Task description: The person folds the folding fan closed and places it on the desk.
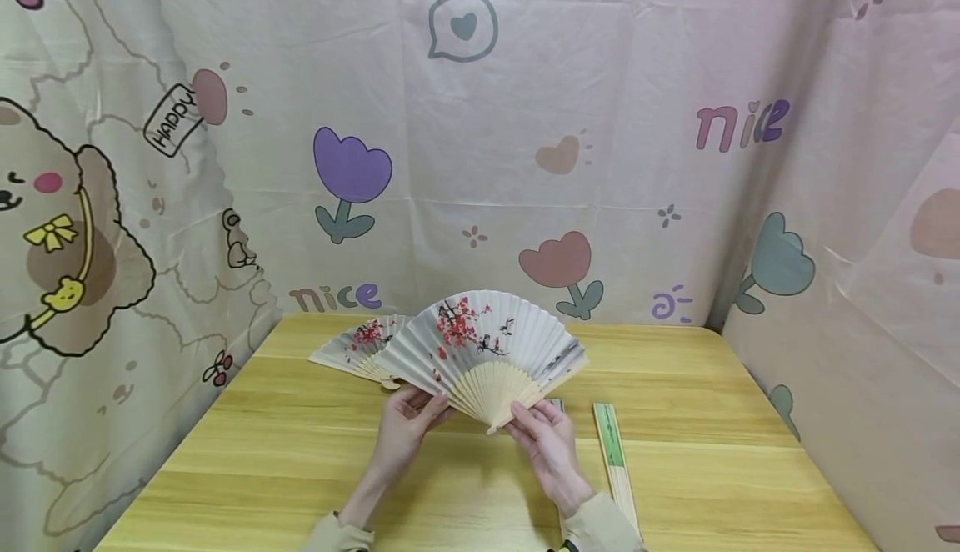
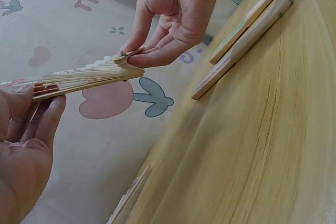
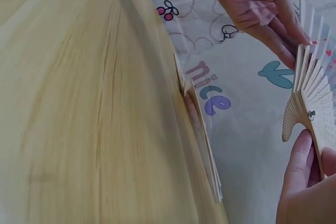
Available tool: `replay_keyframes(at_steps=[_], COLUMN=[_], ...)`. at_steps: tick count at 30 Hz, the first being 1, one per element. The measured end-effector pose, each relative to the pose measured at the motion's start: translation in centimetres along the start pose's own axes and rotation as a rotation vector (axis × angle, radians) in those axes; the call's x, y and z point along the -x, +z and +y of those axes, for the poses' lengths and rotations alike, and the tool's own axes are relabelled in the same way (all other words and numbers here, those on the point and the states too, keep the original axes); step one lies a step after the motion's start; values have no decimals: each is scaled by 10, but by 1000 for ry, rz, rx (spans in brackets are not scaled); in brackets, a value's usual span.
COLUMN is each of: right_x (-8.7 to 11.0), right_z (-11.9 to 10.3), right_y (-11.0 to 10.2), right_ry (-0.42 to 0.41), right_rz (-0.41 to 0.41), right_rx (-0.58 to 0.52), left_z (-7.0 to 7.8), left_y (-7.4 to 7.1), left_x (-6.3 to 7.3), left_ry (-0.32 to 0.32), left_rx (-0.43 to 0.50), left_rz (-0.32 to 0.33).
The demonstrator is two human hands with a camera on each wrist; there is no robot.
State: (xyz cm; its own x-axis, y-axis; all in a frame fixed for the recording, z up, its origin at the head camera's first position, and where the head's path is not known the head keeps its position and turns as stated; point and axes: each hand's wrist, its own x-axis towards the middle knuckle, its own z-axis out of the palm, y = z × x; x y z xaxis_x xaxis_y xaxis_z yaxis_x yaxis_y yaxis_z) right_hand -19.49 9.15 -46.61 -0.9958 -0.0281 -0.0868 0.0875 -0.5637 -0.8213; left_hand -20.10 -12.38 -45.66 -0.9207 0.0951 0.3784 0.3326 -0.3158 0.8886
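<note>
Spread wide above the table, a folding fan (image 1: 491, 327) shows white pleats painted with red blossoms and pale wooden ribs. At its left outer rib, my left hand (image 1: 408, 427) pinches it between thumb and fingers. My right hand (image 1: 546, 444) grips the opposite outer rib close to the pivot. The left wrist view shows the fan's ribs (image 2: 100, 74) nearly edge-on between both hands. From the right wrist view, the metal pivot pin (image 3: 312, 115) is visible above the right fingers.
A second opened fan (image 1: 363, 348) lies at the table's back left, partly behind the held one. A closed fan with a green strip (image 1: 613, 444) lies to the right; another closed fan (image 2: 241, 45) is beside it. Patterned cloth (image 1: 480, 160) hangs behind the wooden table (image 1: 712, 419).
</note>
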Motion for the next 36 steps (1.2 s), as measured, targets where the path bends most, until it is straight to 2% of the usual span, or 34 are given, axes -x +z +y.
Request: replay_keyframes(at_steps=[11, 24, 30, 36], right_x=[-1, 0, 1, 0], right_z=[4, 2, 2, 2], right_y=[-1, -1, -3, -3], right_ry=[-13, -9, 3, 13], right_rz=[4, 13, 0, -4], right_rx=[89, 158, 226, 236], left_z=[-5, -8, -9, -10], left_y=[-3, -7, -11, -12], left_x=[1, 0, 1, 1], left_ry=[34, 43, 51, 57], left_rx=[83, 130, 157, 175], left_rz=[-72, -105, -143, -171])
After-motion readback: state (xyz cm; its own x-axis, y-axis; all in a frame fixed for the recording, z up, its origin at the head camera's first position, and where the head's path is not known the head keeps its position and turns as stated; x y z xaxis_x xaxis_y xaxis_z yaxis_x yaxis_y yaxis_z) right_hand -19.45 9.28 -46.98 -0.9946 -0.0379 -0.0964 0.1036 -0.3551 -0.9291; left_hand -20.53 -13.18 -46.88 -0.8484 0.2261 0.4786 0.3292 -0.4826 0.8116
